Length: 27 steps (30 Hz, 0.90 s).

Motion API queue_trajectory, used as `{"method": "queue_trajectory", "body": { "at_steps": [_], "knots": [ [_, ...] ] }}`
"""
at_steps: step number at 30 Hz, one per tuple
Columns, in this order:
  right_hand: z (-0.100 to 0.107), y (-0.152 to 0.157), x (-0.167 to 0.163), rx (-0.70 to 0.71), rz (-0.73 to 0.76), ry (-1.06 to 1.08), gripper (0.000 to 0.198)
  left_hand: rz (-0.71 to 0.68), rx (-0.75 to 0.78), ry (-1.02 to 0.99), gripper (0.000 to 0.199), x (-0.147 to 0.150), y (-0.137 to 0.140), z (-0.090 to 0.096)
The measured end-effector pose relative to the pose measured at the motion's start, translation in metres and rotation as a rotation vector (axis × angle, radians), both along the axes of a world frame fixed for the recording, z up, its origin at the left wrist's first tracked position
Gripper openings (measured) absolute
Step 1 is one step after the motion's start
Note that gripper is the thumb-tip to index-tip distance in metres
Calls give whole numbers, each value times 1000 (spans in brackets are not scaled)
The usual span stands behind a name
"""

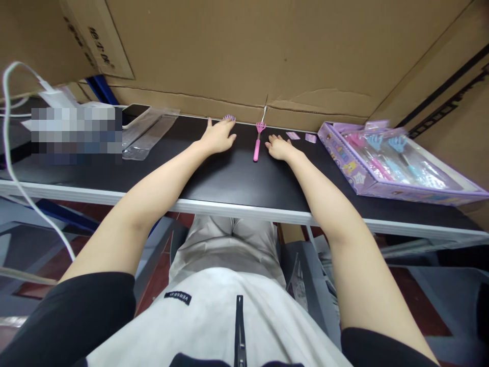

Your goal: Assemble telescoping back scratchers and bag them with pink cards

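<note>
A pink hand-shaped back scratcher (257, 148) lies on the black tabletop between my hands, its claw end toward the cardboard wall. Just beyond the claw is a thin white and dark pointed thing (265, 109) whose kind I cannot make out. To the left, my left hand (218, 137) rests palm down with its fingers apart. Its fingertips are at a small purple-striped piece (229, 118), partly covered. My right hand (279, 148) lies flat to the right of the handle, fingers spread, holding nothing. Beyond it are two small purple cards (310, 138).
On the right, a purple display box (347, 171) holds several bagged pink and blue back scratchers (397, 145). Clear plastic sleeves (148, 135) and a phone-like device (135, 113) lie left. A white cable (15, 173) hangs over the table's front edge. Cardboard (244, 51) walls the back.
</note>
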State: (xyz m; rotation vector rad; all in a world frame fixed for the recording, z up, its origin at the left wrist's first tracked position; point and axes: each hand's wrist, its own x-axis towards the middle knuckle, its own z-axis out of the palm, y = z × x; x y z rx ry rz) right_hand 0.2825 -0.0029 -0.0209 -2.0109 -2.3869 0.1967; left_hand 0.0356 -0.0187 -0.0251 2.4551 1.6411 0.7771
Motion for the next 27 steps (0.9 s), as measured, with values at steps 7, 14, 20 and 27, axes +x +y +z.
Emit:
{"method": "queue_trajectory", "body": {
  "at_steps": [7,14,20,27],
  "knots": [
    [-3,9,10,9,-6,-60,59,235,-41,-50,39,-10,0,7],
    [-5,11,11,43,30,-97,58,233,61,-152,42,-11,4,8],
    [2,0,6,42,18,-103,58,245,40,-153,45,-8,-1,11],
    [11,-14,-1,31,-17,-92,55,233,71,-131,38,-8,-1,9]
  ]
}}
